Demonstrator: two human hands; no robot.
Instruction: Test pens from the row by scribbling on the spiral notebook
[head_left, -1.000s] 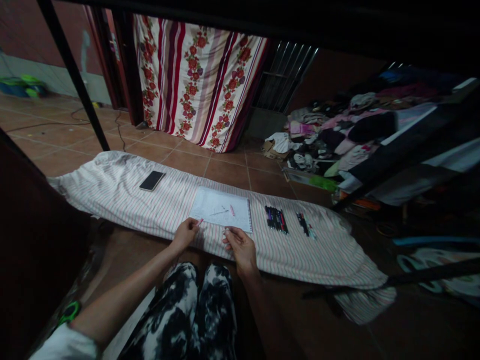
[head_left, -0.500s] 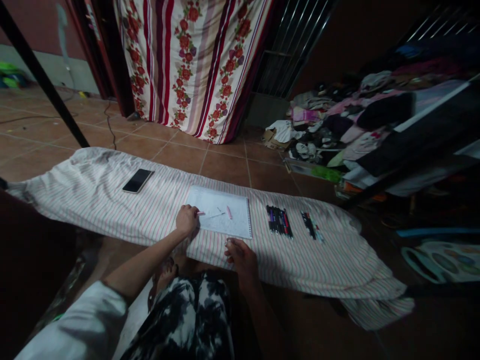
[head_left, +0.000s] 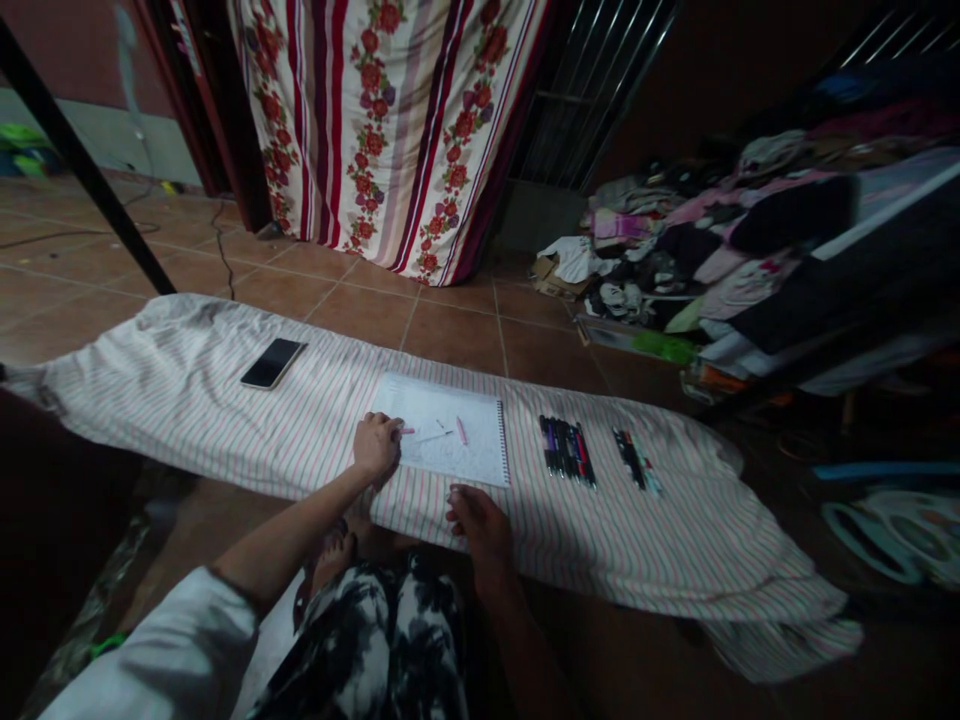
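A white spiral sketchpad [head_left: 457, 425] lies on a striped cloth [head_left: 225, 410] spread over the tiled floor. My left hand [head_left: 377, 445] rests on the pad's left edge, fingers closed round a pink pen [head_left: 406, 431] whose tip points across the page. A small pink cap [head_left: 461, 431] lies on the paper. My right hand [head_left: 474, 513] sits on the cloth just below the pad's lower edge, fingers curled, pinching something small that I cannot make out.
A black phone [head_left: 273, 362] lies on the cloth at the left. Two groups of pens [head_left: 568, 446] [head_left: 634, 461] lie right of the pad. A floral curtain [head_left: 390, 120] hangs behind. A clothes pile [head_left: 697, 250] fills the right. A dark pole [head_left: 82, 160] slants at the left.
My left hand has moved up from the cloth's near edge onto the pad's left side with the pink pen. My right hand has dropped slightly nearer to me. The view has tilted down.
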